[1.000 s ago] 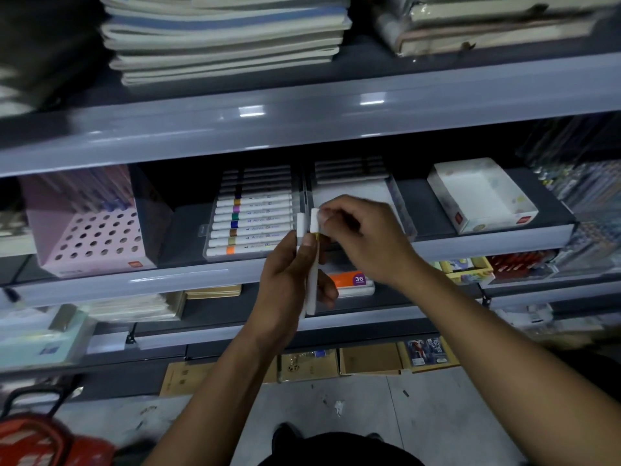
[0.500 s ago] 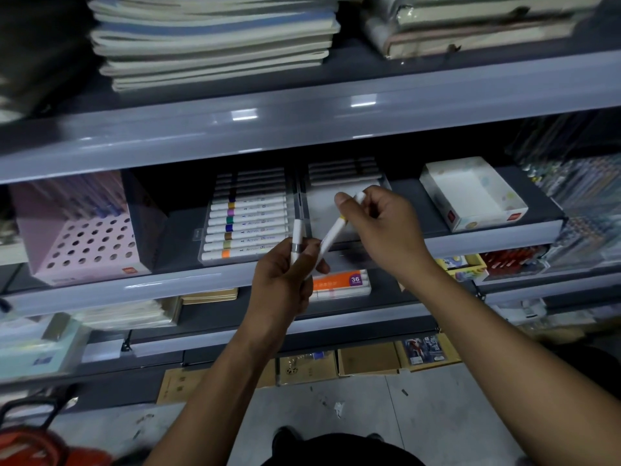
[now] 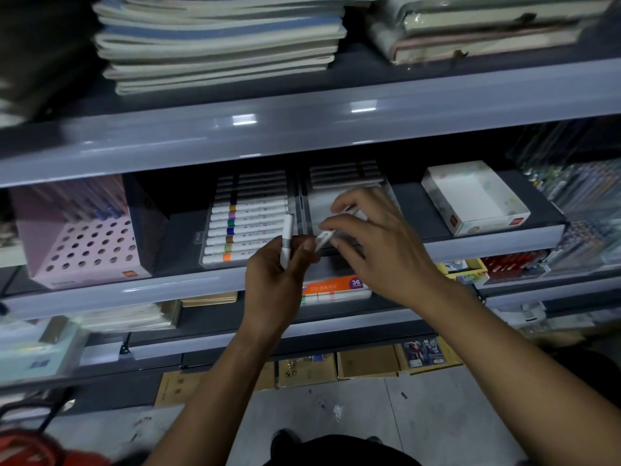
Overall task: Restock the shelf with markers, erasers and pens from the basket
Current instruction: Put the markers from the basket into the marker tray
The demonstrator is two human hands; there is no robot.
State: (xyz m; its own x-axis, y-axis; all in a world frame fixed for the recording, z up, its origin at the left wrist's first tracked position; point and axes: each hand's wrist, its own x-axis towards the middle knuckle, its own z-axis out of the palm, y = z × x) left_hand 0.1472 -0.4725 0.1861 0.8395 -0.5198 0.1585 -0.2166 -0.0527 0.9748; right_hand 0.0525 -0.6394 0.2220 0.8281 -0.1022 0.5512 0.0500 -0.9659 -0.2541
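My left hand [image 3: 275, 280] grips a white marker [image 3: 287, 238] upright in front of the middle shelf. My right hand [image 3: 373, 243] pinches a second white marker [image 3: 324, 237], tilted, over the front of a clear tray [image 3: 339, 196] that holds a few dark-capped markers at its back. To the left, another clear tray [image 3: 250, 223] is filled with a row of white markers with coloured bands. The red basket [image 3: 30, 447] shows at the bottom left corner, blurred.
A pink perforated pen holder [image 3: 84, 243] stands at the shelf's left, an open white box [image 3: 473, 196] at its right. Notebooks [image 3: 218, 42] are stacked on the shelf above. An orange 36-colour box [image 3: 336, 287] lies on the shelf below. Cardboard boxes line the floor.
My right hand has pulled one marker away from the pair in my left hand and carried it down and right over the right-hand tray. My left hand keeps one marker.
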